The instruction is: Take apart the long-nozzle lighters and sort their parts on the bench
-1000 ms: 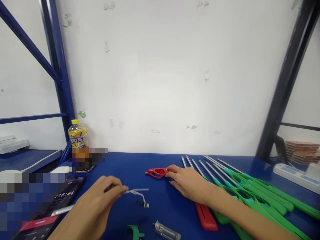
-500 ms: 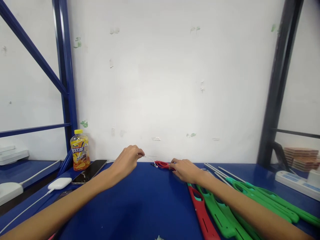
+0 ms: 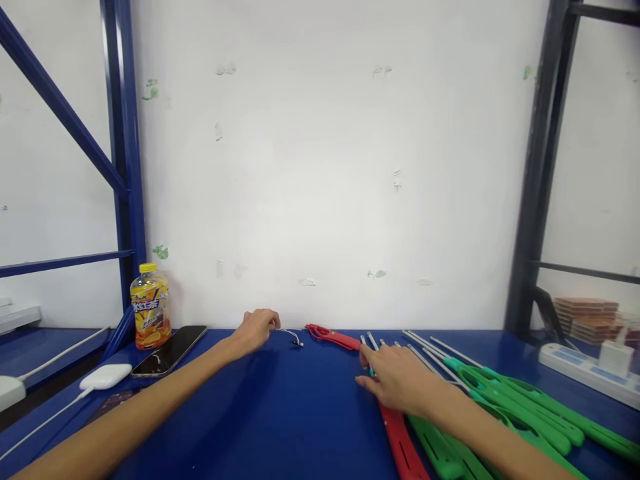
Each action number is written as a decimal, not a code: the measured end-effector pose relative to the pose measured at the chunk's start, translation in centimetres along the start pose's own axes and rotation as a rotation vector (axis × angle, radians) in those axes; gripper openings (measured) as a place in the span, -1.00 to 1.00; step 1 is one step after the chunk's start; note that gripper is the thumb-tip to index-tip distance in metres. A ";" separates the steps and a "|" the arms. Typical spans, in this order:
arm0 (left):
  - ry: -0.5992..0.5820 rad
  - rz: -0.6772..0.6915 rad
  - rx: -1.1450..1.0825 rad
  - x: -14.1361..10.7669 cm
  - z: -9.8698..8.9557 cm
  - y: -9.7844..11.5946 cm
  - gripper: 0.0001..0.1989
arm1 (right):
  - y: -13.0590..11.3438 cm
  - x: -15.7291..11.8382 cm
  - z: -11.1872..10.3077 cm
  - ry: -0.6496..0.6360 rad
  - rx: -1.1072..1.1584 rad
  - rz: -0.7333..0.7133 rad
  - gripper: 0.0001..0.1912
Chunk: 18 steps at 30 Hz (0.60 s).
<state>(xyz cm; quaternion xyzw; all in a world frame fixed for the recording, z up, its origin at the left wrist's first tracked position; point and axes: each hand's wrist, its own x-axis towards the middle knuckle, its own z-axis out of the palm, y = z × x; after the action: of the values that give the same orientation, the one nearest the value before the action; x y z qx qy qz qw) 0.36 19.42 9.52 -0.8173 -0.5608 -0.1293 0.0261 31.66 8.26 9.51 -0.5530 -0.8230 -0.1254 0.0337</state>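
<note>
Clearly, of the two hands the right hand [image 3: 400, 375] lies nearer to the small red part [image 3: 339, 338], whose blunt end stops just beside that hand. The red part rests near the far edge of the blue tabletop [image 3: 300, 417], its long axis slanting so that the narrow looped end points left and away, the blunt end right and nearer. Left of it, the left hand [image 3: 257, 328] has thumb and fingers together on a thin white strand [image 3: 289, 331], which trails toward the red part and carries a small black piece [image 3: 297, 343] just short of it. The right hand has its thumb apart from its fingers, over the longer red handle [image 3: 404, 443]; whether it touches that handle I cannot tell. Farther right of the red part lie green handles [image 3: 560, 423]; well to its left stands a yellow-capped bottle [image 3: 150, 310].
</note>
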 end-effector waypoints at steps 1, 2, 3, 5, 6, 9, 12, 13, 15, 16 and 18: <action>-0.018 -0.004 0.010 -0.1 0.2 -0.1 -0.73 | -0.3 -0.1 0.2 -0.011 -0.005 0.000 -0.72; -0.036 -0.007 0.020 -0.2 0.4 -0.1 -0.70 | -0.6 -0.1 0.4 -0.019 -0.012 0.002 -0.71; -0.052 -0.009 0.029 -0.3 0.6 -0.1 -0.69 | -0.8 -0.1 0.4 -0.025 -0.020 0.007 -0.70; -0.072 -0.007 0.046 -0.5 0.9 -0.1 -0.76 | -1.1 -0.1 0.4 -0.031 -0.034 0.018 -0.68; -0.072 -0.004 0.055 -0.6 0.9 0.1 -0.83 | -1.3 -0.1 0.4 -0.036 -0.037 0.022 -0.69; -0.018 0.011 0.089 -1.2 0.4 1.2 -0.78 | -1.5 -0.3 0.4 -0.055 -0.037 0.021 -0.69; 0.067 0.052 0.124 -2.4 -1.3 3.5 -0.70 | -1.5 -0.5 0.7 -0.054 -0.028 0.019 -0.60; 0.090 0.078 0.132 -3.1 -1.9 4.5 -0.68 | -1.3 -0.4 0.7 -0.046 -0.025 0.024 -0.57; 0.117 0.142 0.140 -4.7 -3.2 6.7 -0.66 | -0.8 -0.4 0.4 -0.023 -0.025 0.049 -0.58; 0.127 0.170 0.139 -5.7 -3.8 7.8 -0.67 | -0.5 -0.4 -0.1 -0.004 -0.022 0.068 -0.61; 0.191 0.257 0.154 -7.9 -4.5 9.9 -0.61 | -0.1 -0.6 -1.4 0.060 -0.008 0.108 -0.72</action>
<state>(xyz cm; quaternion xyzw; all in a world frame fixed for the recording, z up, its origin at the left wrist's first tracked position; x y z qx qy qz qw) 6.05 7.76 12.97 -0.8618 -0.4550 -0.1586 0.1583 31.71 7.39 10.70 -0.5926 -0.7902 -0.1431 0.0631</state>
